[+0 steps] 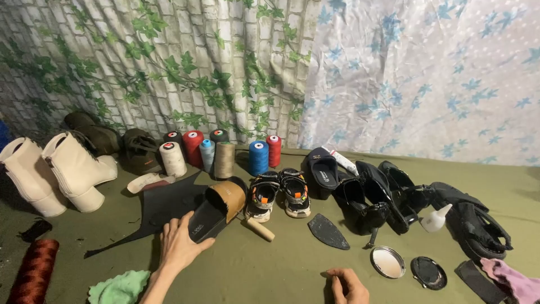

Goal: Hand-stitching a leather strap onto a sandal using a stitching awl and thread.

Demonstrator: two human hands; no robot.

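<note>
Left hand [179,243] on tan slide sandal [218,209], toe up-right.

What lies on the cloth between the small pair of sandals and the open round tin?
In the head view, a flat black sole piece lies between the small sandals and the open round tin. Otherwise only bare green cloth.

Black slide sandal [216,213] with tan strap, lying flat on green cloth, heel toward viewer

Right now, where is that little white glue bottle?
In the head view, the white glue bottle lies on the green cloth at the right, between the black high heels and the black strappy sandals.
</note>
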